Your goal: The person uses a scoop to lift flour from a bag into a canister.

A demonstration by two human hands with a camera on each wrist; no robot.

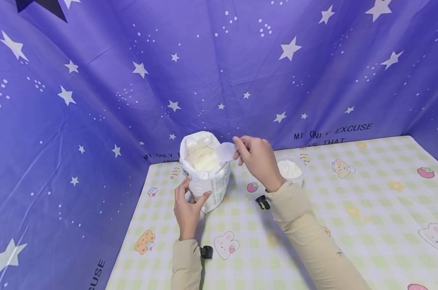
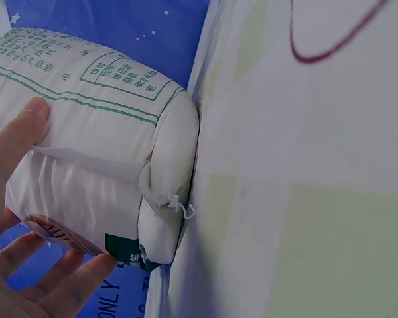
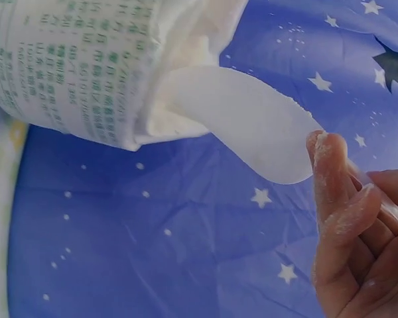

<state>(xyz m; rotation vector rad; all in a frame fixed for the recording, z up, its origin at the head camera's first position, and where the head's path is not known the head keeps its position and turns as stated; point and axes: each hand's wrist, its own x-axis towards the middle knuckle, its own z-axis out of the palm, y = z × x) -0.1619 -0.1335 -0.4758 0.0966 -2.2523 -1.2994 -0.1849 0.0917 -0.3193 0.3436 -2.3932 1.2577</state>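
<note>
A white flour bag (image 1: 209,187) with green print stands upright and open, pale powder (image 1: 203,158) showing inside its mouth. My left hand (image 1: 187,209) holds the bag low on its near side, thumb (image 2: 28,126) on one face and fingers spread along another. A tied white string (image 2: 178,205) hangs at the bag's bottom edge in the left wrist view. In my right hand (image 1: 256,159) is the handle of a translucent white plastic scoop (image 3: 252,122). The scoop's front end overlaps the bag's rim. White powder coats the right fingertips (image 3: 330,149).
To the right of the bag, partly behind the right forearm, a clear plastic container (image 1: 297,177) holds white powder (image 1: 289,168). A checked tablecloth (image 1: 240,278) with cartoon prints covers the table. Blue star-patterned curtains (image 1: 204,72) hang close behind and at the sides.
</note>
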